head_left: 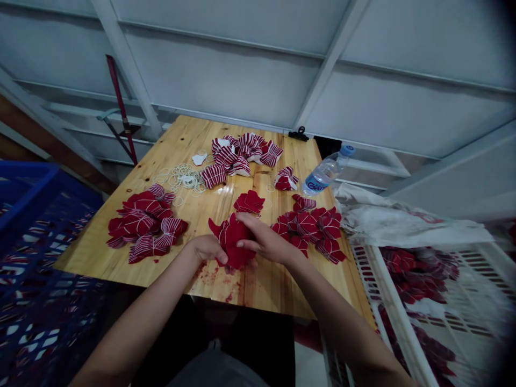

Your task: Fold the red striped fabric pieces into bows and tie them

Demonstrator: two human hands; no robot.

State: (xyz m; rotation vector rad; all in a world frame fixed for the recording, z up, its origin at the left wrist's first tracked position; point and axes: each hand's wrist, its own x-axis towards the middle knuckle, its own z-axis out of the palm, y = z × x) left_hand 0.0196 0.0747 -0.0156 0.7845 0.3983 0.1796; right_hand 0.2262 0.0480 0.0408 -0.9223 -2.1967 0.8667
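1. The left hand (207,248) and right hand (264,242) grip a red bundle (233,244) of cloth over the near part of the wooden table (91,258)
2. The right fingers (245,243) curl over the bundle's top, and the left fingers (215,251) close against its left side
3. Piles of red-and-white striped bundles (143,226) lie left, right and beyond the hands
4. Loose rubber bands (183,179) lie near the far pile, and a water bottle (324,173) lies at the far right
5. A blue crate (40,226) stands left; a white crate (403,301) holding red bundles stands right, beside a plastic sack (403,217)
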